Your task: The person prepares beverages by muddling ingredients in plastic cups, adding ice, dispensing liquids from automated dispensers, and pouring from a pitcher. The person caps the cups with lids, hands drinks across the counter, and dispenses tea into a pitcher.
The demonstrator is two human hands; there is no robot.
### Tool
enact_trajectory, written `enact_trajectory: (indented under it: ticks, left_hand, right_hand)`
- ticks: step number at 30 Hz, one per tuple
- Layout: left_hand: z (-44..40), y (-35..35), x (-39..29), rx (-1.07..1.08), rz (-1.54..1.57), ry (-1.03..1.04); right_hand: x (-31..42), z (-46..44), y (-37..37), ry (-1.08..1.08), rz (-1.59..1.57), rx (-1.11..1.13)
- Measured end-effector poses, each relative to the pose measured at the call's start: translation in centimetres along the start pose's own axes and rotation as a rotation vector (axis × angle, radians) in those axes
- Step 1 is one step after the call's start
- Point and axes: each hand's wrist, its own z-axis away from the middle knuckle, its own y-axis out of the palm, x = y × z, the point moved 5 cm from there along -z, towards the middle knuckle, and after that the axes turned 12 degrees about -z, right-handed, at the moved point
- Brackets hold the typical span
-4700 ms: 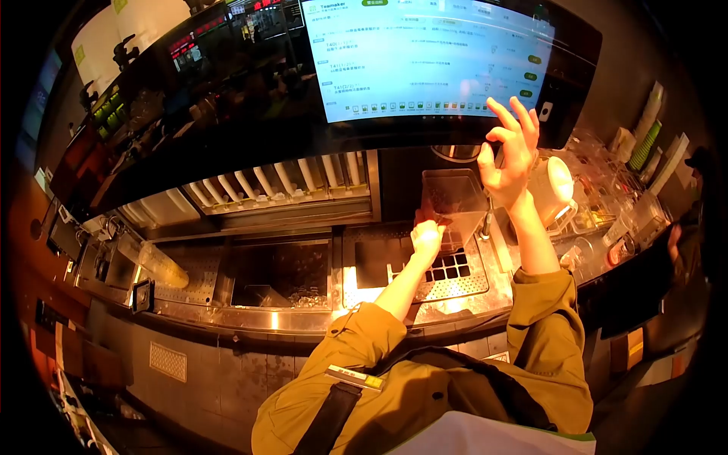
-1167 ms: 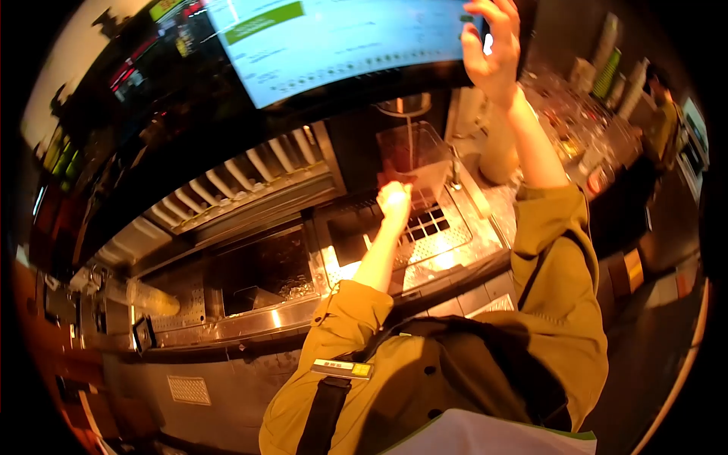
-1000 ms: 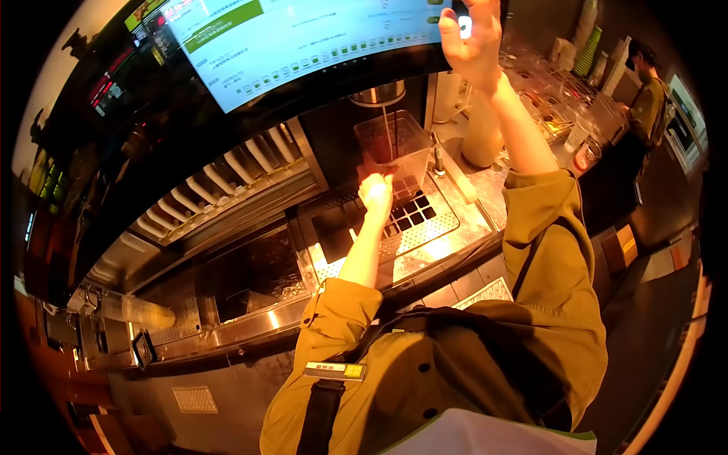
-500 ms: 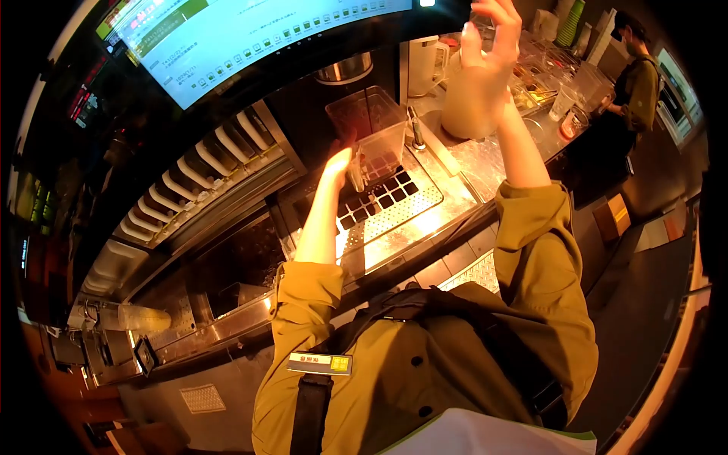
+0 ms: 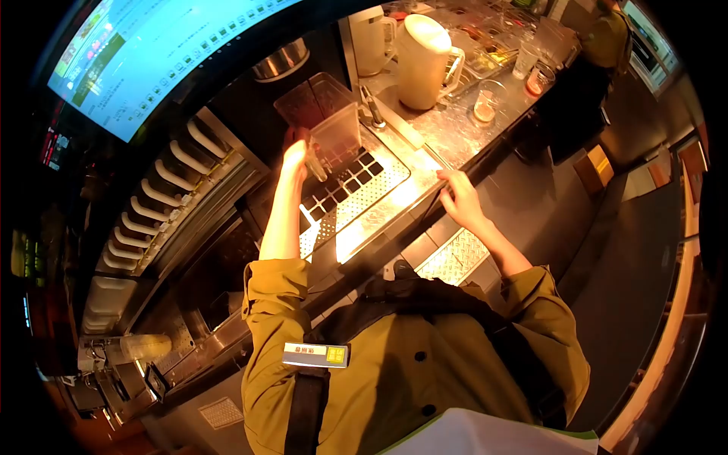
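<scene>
My left hand (image 5: 294, 158) is closed round the handle of a clear, square-sided plastic pitcher (image 5: 340, 130). The pitcher is tilted above the drain grate (image 5: 362, 199), beneath a shiny metal cylinder (image 5: 282, 61); the handle is partly hidden by my fingers. At the front edge of the steel counter (image 5: 447, 140), my right hand (image 5: 462, 199) holds nothing, its fingers loosely bent and apart. Whether its fingertips touch the edge I cannot tell. A dark-handled tool (image 5: 372, 108) lies beside the grate.
A large pale jug (image 5: 422, 64) and a second jug (image 5: 369, 42) stand on the counter. Clear cups (image 5: 485, 106) are near its edge. A lit screen (image 5: 152, 57) hangs upper left, over white curved handles (image 5: 176, 176). A co-worker (image 5: 603, 45) stands far right.
My right hand has come down from high in front of the pale jug to the counter's front edge. My left hand keeps the pitcher over the grate. The view has shifted.
</scene>
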Motion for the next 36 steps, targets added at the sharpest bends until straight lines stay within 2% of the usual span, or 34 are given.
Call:
enact_trajectory:
  ticks: [1, 3, 5, 6, 7, 8, 10, 12, 13, 15, 17, 19, 20, 21, 23, 25, 27, 29, 32, 35, 36]
  left_hand:
    - [-0.5, -0.1, 0.5, -0.011, 0.003, 0.0]
    - [-0.9, -0.4, 0.8, -0.109, 0.019, 0.076]
    - [-1.4, -0.8, 1.9, -0.113, -0.021, 0.035]
    - [0.2, -0.4, 0.7, -0.121, -0.089, -0.039]
    - [-1.2, -0.8, 1.6, -0.117, -0.142, 0.048]
    - [-2.0, -0.9, 1.3, -0.14, -0.45, -0.03]
    - [-3.3, -1.5, 2.4, -0.121, -0.204, 0.221]
    - [-2.9, -2.0, 2.1, -0.084, -0.034, 0.242]
    - [-2.7, -2.2, 2.0, -0.082, 0.041, 0.166]
    - [-1.1, -1.9, 0.8, -0.152, 0.135, 0.155]
    - [0.1, -2.3, 0.3, -0.095, 0.05, 0.105]
    - [2.5, -2.7, -1.2, -0.025, -0.606, 0.168]
    - [5.4, -1.4, -2.6, -0.047, -0.335, 0.187]
    - [8.8, 0.5, -4.2, -0.068, -0.064, 0.204]
    - [13.0, 3.9, -6.3, 0.036, -0.14, 0.153]
    - [16.8, 8.2, -7.9, 0.209, -0.184, 0.112]
    - [18.8, 13.1, -8.1, 0.354, -0.099, 0.124]
    - [20.9, 21.3, -9.1, 0.209, 0.015, 0.036]
    - [21.2, 33.4, -9.7, 0.225, 0.172, -0.063]
    - [19.4, 44.9, -11.8, 0.113, 0.188, -0.112]
    - [17.5, 47.4, -11.4, 0.176, 0.234, -0.083]
  right_hand:
    - [-1.1, 1.1, 0.2, 0.081, 0.044, 0.104]
    - [-3.9, 3.4, 0.7, 0.404, 0.002, 0.315]
    - [-6.2, 6.0, 0.8, 0.41, 0.102, 0.391]
    - [-6.0, 6.9, 0.3, 0.552, 0.07, 0.46]
    - [-4.7, 7.3, -0.7, 0.561, 0.016, 0.425]
    - [-4.9, 8.5, -1.4, 0.622, -0.013, 0.42]
    - [-6.4, 11.3, -2.4, 0.662, -0.035, 0.386]
    - [-8.4, 14.2, -3.6, 0.768, -0.018, 0.414]
    - [-9.0, 15.6, -4.2, 0.821, -0.013, 0.441]
    - [-9.5, 17.1, -6.0, 0.881, -0.038, 0.461]
    - [-10.6, 17.5, -7.7, 0.915, -0.085, 0.476]
    - [-13.1, 17.1, -9.6, 0.915, -0.132, 0.446]
    - [-15.2, 16.9, -10.6, 0.919, -0.09, 0.419]
    - [-17.2, 16.4, -11.8, 0.921, -0.049, 0.392]
    - [-21.3, 14.2, -14.7, 0.867, 0.044, 0.388]
    - [-25.5, 11.1, -18.5, 0.849, -0.011, 0.141]
    - [-33.0, 8.9, -21.4, 0.716, -0.099, -0.141]
    - [-38.3, 5.7, -24.5, 0.722, -0.145, -0.286]
    - [-43.9, 3.7, -28.0, 0.704, -0.221, -0.315]
    - [-47.6, 6.2, -31.3, 0.647, -0.522, -0.471]
    - [-47.7, 7.6, -32.6, 0.678, -0.582, -0.49]
